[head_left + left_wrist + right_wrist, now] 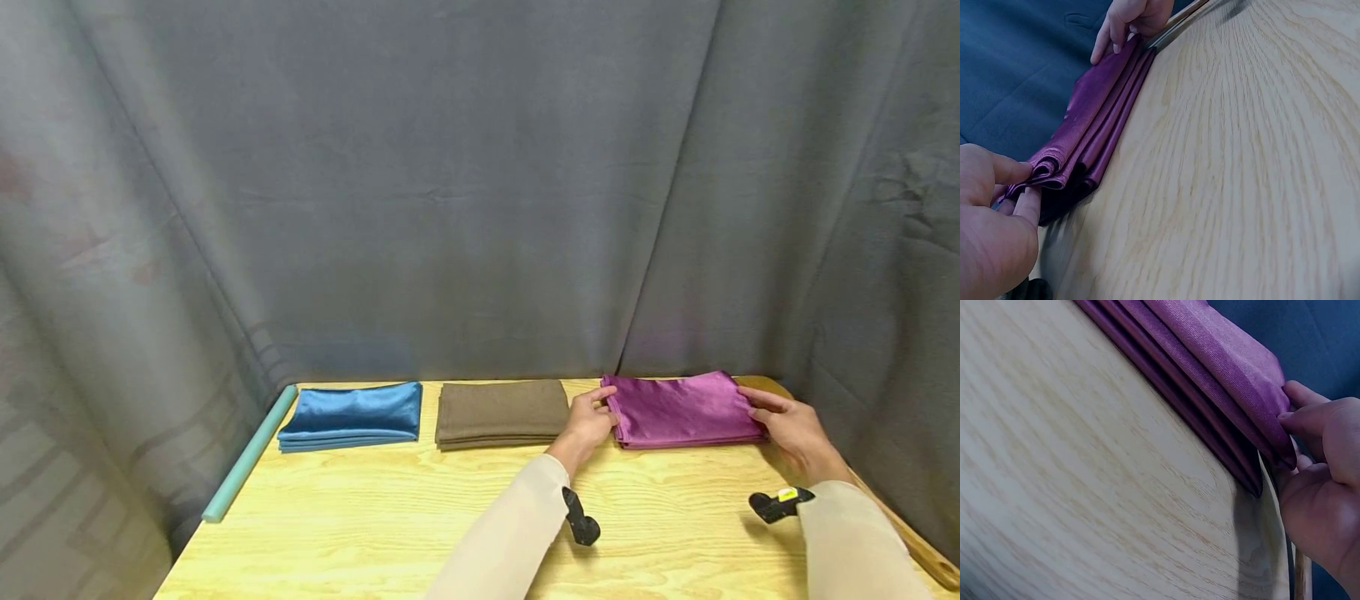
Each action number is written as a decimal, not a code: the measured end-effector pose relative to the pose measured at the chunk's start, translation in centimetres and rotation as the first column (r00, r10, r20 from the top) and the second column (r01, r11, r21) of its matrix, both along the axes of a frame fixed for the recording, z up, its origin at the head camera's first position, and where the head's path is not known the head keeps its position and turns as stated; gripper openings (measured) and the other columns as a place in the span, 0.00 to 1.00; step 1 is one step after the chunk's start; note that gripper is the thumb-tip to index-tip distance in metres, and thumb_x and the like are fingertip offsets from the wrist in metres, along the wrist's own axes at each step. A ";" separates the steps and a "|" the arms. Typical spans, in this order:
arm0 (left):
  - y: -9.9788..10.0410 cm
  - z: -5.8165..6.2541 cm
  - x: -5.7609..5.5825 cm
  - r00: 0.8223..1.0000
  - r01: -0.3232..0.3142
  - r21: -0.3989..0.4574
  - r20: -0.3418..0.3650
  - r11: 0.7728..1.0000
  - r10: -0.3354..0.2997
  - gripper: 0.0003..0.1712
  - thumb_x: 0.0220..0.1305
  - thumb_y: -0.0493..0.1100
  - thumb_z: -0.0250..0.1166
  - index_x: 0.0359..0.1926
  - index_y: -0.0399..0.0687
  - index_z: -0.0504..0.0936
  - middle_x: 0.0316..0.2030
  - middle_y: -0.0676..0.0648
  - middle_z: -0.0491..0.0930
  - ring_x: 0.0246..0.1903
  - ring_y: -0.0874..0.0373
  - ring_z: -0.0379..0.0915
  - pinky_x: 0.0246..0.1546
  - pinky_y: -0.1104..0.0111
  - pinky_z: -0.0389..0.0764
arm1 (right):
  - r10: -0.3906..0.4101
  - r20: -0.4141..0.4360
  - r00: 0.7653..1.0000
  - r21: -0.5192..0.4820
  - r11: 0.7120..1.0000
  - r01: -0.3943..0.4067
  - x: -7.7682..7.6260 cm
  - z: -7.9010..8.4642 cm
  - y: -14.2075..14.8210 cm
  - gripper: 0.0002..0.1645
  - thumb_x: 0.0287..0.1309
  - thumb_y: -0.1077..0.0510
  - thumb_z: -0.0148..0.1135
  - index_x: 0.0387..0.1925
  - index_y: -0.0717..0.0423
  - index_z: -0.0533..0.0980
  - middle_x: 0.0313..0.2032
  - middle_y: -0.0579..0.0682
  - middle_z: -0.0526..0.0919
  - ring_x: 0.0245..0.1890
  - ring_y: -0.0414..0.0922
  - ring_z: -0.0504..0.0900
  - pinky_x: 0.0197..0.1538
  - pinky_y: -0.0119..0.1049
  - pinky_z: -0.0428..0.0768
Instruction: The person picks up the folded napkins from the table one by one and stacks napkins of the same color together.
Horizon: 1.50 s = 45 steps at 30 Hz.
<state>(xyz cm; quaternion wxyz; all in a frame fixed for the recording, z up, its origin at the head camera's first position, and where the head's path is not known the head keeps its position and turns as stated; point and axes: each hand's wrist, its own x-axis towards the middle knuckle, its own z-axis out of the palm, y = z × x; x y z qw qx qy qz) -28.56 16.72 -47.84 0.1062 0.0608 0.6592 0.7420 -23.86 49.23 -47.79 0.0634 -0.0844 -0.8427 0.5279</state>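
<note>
A folded, shiny purple cloth (682, 410) lies at the back right of the table in several layers. My left hand (588, 425) pinches its left edge, and in the left wrist view that hand (997, 219) has folded layers between the thumb and fingers. At the opposite end my right hand (795, 429) grips the right edge. The right wrist view shows this hand (1329, 462) with fingertips at the top layer and others under the cloth (1222, 375). Lower layers hang close over the wood there.
Left of the purple cloth lie a folded brown cloth (502, 412) and a folded blue cloth (351, 415). A pale green roll (251, 454) runs along the table's left edge. Grey curtains (450, 192) rise directly behind the wooden table (360, 517).
</note>
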 end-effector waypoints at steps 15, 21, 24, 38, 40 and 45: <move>1.1 -0.8 0.3 0.999 -0.043 -0.053 -0.031 0.998 0.041 0.32 0.58 0.22 0.64 0.63 0.43 0.82 0.54 0.35 0.86 0.54 0.50 0.86 0.53 0.65 0.86 | -0.092 0.091 0.992 0.037 0.995 0.089 -0.1 -0.7 0.3 0.29 0.77 0.54 0.48 0.75 0.37 0.64 0.78 0.58 0.58 0.71 0.32 0.63 0.51 0.11 0.71; 1.3 -1.1 0.3 0.997 -0.061 -0.105 -0.056 0.993 0.055 0.32 0.57 0.22 0.65 0.63 0.43 0.83 0.52 0.36 0.87 0.49 0.52 0.87 0.49 0.66 0.86 | -0.098 0.124 0.987 0.007 0.995 0.098 -0.6 -1.1 0.2 0.30 0.77 0.55 0.45 0.76 0.40 0.61 0.79 0.67 0.49 0.77 0.44 0.58 0.64 0.18 0.71; 1.3 -1.3 0.4 0.997 -0.060 -0.126 -0.057 0.990 0.053 0.32 0.56 0.22 0.65 0.63 0.43 0.83 0.48 0.39 0.88 0.43 0.58 0.85 0.44 0.71 0.85 | -0.116 0.121 0.986 0.007 0.993 0.116 -0.8 -1.2 0.2 0.30 0.77 0.55 0.45 0.76 0.41 0.61 0.79 0.67 0.50 0.75 0.40 0.62 0.63 0.19 0.73; 1.5 -1.2 0.8 0.995 -0.091 -0.189 -0.052 0.978 0.083 0.31 0.57 0.25 0.69 0.63 0.45 0.83 0.26 0.52 0.79 0.26 0.69 0.69 0.29 0.80 0.73 | -0.163 0.102 0.981 0.003 0.987 0.163 -0.8 -1.3 -0.1 0.30 0.74 0.61 0.47 0.72 0.37 0.69 0.71 0.65 0.66 0.45 0.24 0.69 0.40 0.15 0.74; 1.6 -1.3 0.8 0.995 -0.101 -0.177 -0.045 0.979 0.095 0.32 0.56 0.25 0.68 0.63 0.44 0.83 0.30 0.51 0.78 0.26 0.68 0.68 0.28 0.79 0.72 | -0.169 0.093 0.981 0.009 0.986 0.169 -0.8 -1.5 -0.1 0.29 0.73 0.61 0.48 0.72 0.41 0.71 0.67 0.63 0.70 0.41 0.21 0.68 0.41 0.16 0.75; 1.7 -1.4 0.8 0.991 -0.127 -0.183 -0.074 0.975 0.115 0.32 0.55 0.24 0.68 0.63 0.42 0.82 0.37 0.50 0.78 0.28 0.68 0.69 0.29 0.78 0.73 | -0.178 0.133 0.975 0.075 0.983 0.169 -1.2 -1.2 -0.3 0.32 0.73 0.61 0.45 0.76 0.62 0.60 0.75 0.70 0.62 0.57 0.40 0.77 0.40 0.17 0.77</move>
